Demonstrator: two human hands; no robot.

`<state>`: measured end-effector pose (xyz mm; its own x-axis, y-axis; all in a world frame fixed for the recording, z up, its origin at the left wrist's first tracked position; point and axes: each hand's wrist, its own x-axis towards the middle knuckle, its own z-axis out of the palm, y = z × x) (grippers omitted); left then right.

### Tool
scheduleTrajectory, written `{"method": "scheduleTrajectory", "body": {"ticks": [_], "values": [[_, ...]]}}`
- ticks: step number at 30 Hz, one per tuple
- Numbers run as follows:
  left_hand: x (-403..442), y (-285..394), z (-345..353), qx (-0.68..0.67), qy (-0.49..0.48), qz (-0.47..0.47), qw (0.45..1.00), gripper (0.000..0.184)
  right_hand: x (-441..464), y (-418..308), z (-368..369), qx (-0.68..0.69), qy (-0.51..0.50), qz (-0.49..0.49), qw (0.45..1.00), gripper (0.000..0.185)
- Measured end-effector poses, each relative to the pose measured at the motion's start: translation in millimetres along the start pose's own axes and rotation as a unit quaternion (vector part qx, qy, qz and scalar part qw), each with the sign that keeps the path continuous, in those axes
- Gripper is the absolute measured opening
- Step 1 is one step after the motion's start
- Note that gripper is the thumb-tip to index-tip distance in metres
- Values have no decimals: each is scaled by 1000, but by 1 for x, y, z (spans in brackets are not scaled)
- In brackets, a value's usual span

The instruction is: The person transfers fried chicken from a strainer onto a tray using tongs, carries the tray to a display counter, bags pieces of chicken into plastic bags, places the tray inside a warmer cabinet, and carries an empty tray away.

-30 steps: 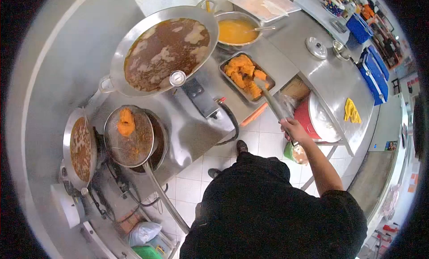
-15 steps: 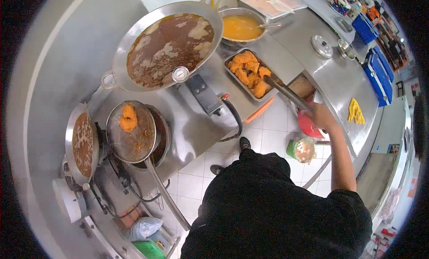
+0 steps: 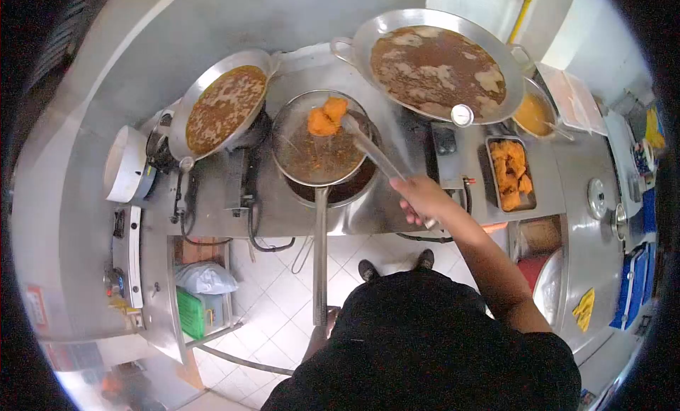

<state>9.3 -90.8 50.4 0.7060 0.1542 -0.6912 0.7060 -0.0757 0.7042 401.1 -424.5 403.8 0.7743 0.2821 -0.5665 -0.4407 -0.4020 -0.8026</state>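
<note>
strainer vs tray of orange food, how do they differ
The strainer is round and long-handled; the tray is rectangular, without such a handle. The strainer is over a pot, the tray on the counter. The strainer carries less than the tray. Both hold orange food.

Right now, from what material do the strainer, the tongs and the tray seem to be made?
Strainer: probably steel; fine mesh, shiny grey rim and handle.
Tongs: likely stainless steel, smooth; pale grey glint.
Tray: seemingly thin metal; its grey rim catches light.
</note>
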Motion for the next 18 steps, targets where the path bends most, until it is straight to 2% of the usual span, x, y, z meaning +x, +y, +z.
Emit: {"method": "scheduleTrajectory", "body": {"ticks": [1,4,7,8,10,12,13,14,18], "values": [[0,-14,-4,3,4,-2,1000,20,24,-6,4,-48,3,-12,999,59],[8,-68,-16,7,9,17,1000,23,102,-10,12,-151,22,-6,988,57],[10,-95,-24,-25,13,63,998,29,138,0,24,-123,97,-58,986,53],[7,-93,-25,72,19,12,997,30,149,4,24,-112,79,-70,988,50],[-17,-44,-24,268,3,-90,959,32,165,16,17,-87,43,-91,991,45],[4,-97,-29,276,-15,32,961,31,156,16,9,0,-33,-71,997,40],[5,-100,-30,279,-23,92,956,31,153,17,6,45,-69,-61,995,38],[4,-103,-34,234,-13,47,971,31,149,20,4,57,-71,-60,994,36],[-21,-23,-31,67,-2,-53,996,30,135,40,-4,111,-101,-67,986,31]]}}
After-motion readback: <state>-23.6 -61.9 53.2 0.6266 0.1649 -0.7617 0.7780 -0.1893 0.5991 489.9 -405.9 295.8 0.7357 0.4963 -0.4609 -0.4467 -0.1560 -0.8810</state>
